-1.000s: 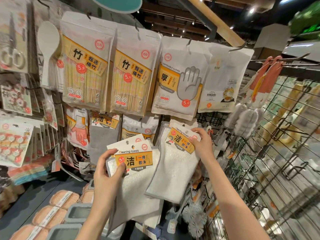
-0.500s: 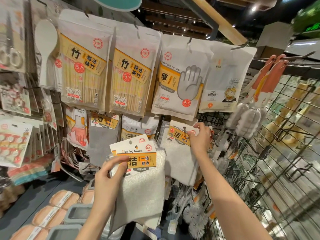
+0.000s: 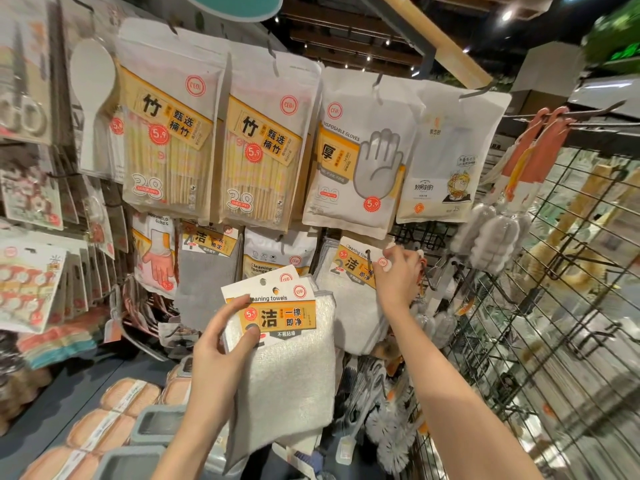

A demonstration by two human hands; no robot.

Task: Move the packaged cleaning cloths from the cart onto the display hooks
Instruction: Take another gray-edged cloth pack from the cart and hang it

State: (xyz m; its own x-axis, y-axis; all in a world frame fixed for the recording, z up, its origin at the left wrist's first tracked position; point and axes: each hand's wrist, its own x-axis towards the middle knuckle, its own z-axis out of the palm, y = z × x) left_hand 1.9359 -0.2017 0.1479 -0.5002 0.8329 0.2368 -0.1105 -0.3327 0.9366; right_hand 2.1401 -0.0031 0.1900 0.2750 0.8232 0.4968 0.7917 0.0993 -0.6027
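**One cloth in hand, one at the hook**

The left hand (image 3: 221, 344) grips a packaged cloth (image 3: 287, 362) by its card header, thumb across the orange label, white nubbly fabric hanging below; the right hand (image 3: 398, 275) pinches the header of a second cloth (image 3: 349, 299) against the rack's hook (image 3: 369, 259), its grey-edged fabric drooping.

A: Center frame, held cloth pack's card (image 3: 277, 306) reads "cleaning towels", 5.9 sticker.
B: Upper middle, white bag (image 3: 360, 157) says "DISPOSABLE GLOVES", 5.9; left-of-center chopstick packs (image 3: 169, 140) show 38 and 5.9.
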